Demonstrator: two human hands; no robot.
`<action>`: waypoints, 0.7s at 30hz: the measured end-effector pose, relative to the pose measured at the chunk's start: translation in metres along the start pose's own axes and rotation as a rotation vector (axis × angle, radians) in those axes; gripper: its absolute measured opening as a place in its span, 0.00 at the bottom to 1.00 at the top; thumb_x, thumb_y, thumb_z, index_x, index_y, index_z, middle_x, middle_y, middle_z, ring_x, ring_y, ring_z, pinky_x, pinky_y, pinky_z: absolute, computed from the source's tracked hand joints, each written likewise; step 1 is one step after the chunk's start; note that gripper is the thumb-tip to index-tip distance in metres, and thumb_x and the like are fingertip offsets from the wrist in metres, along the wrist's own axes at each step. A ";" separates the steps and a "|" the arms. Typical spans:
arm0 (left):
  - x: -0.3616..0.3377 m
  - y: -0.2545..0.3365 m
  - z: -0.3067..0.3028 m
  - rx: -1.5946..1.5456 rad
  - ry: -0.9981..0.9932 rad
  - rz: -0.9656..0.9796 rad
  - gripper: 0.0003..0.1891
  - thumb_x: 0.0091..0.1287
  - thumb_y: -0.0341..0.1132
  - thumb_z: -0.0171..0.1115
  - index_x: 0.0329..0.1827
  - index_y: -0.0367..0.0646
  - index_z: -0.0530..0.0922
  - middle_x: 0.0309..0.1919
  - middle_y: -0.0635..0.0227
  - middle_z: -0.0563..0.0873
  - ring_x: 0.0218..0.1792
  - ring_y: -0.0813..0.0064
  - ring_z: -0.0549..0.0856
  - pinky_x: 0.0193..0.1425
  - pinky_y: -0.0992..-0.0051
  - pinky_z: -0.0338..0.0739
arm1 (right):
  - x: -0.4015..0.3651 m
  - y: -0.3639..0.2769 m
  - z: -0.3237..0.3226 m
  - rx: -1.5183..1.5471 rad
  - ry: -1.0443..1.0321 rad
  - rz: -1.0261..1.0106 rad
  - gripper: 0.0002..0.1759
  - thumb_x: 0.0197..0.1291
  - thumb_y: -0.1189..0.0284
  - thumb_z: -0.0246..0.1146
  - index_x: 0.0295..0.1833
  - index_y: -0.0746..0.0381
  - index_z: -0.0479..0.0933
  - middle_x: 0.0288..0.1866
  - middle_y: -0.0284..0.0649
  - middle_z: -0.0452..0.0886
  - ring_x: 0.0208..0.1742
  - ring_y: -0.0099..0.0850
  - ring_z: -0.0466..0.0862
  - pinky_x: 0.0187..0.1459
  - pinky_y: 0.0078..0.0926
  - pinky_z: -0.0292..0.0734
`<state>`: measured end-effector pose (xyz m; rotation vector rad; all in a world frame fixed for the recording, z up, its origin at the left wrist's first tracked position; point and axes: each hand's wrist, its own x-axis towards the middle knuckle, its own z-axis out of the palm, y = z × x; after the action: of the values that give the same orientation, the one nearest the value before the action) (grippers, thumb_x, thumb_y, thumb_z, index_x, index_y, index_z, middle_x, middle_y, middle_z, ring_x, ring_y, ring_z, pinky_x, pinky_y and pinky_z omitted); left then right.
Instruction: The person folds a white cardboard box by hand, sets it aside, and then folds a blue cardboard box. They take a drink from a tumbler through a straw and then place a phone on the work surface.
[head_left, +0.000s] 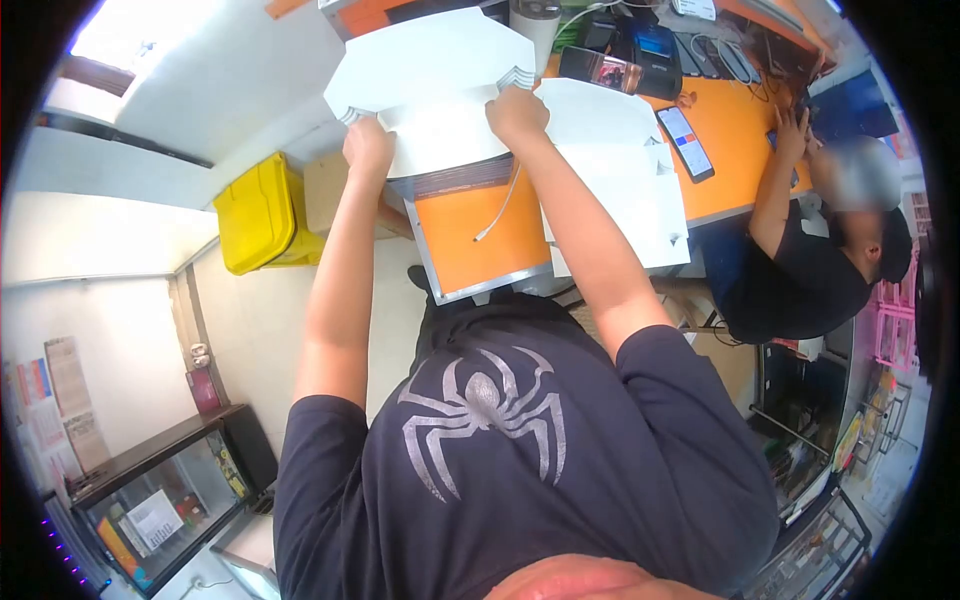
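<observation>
My left hand (368, 148) is closed on the near left corner of a stack of white die-cut card sheets (440, 60). The near right corner is gripped by my right hand (517, 117). Several layered edges show beside each hand. The fingertips are partly hidden behind the card. Beneath the near edge lies a brownish layered stack (465, 180) on the orange tabletop (480, 225). To the right of my right hand, more white cut sheets (610, 180) lie on the table, with small folded tabs along one edge.
A white cable (497, 205) trails over the tabletop. On the right are a lit phone (686, 143), a propped phone (600, 70) and a card terminal (655, 45). A co-worker in black (815, 270) sits there. A yellow bin (255, 215) stands at left.
</observation>
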<state>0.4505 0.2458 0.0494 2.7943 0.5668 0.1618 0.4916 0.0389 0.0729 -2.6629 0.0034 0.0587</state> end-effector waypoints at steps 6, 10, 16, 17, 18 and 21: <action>-0.005 -0.008 0.010 -0.015 -0.031 -0.033 0.14 0.55 0.39 0.62 0.39 0.37 0.80 0.40 0.51 0.83 0.45 0.52 0.81 0.49 0.60 0.76 | 0.004 0.010 0.022 -0.023 0.085 -0.072 0.10 0.54 0.76 0.53 0.31 0.64 0.81 0.34 0.49 0.83 0.39 0.43 0.84 0.38 0.36 0.78; -0.003 -0.004 0.008 -0.021 -0.006 -0.004 0.15 0.56 0.39 0.61 0.39 0.36 0.79 0.41 0.49 0.82 0.45 0.50 0.81 0.50 0.59 0.75 | 0.004 0.014 0.026 0.005 0.163 -0.111 0.10 0.53 0.77 0.53 0.29 0.65 0.81 0.33 0.49 0.83 0.37 0.44 0.84 0.36 0.37 0.79; 0.018 -0.024 0.024 -0.004 -0.015 0.038 0.20 0.55 0.42 0.61 0.44 0.35 0.78 0.45 0.45 0.80 0.49 0.48 0.79 0.52 0.58 0.74 | 0.011 0.020 0.037 0.097 0.182 -0.150 0.08 0.47 0.77 0.54 0.29 0.66 0.80 0.30 0.51 0.82 0.36 0.46 0.83 0.38 0.41 0.78; 0.021 -0.027 0.024 0.041 -0.034 0.101 0.22 0.56 0.43 0.61 0.47 0.34 0.77 0.45 0.45 0.80 0.50 0.49 0.79 0.53 0.59 0.74 | 0.016 0.024 0.046 0.163 0.217 -0.138 0.09 0.48 0.77 0.54 0.29 0.66 0.80 0.31 0.51 0.82 0.37 0.46 0.83 0.39 0.42 0.77; 0.028 -0.034 0.032 0.060 -0.018 0.102 0.23 0.57 0.45 0.61 0.48 0.33 0.76 0.45 0.44 0.80 0.50 0.49 0.79 0.53 0.59 0.73 | 0.015 0.024 0.046 0.234 0.230 -0.099 0.09 0.48 0.75 0.54 0.29 0.66 0.80 0.32 0.51 0.82 0.37 0.46 0.83 0.40 0.42 0.77; 0.027 -0.031 0.020 0.074 -0.148 0.064 0.26 0.59 0.46 0.60 0.50 0.30 0.74 0.48 0.41 0.78 0.52 0.47 0.77 0.54 0.59 0.72 | 0.004 0.037 0.022 0.384 0.064 -0.037 0.20 0.54 0.58 0.56 0.34 0.65 0.80 0.37 0.51 0.82 0.41 0.47 0.82 0.45 0.41 0.75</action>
<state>0.4668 0.2789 0.0228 2.8667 0.4568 -0.0540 0.4938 0.0165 0.0360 -2.2795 -0.0121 -0.0359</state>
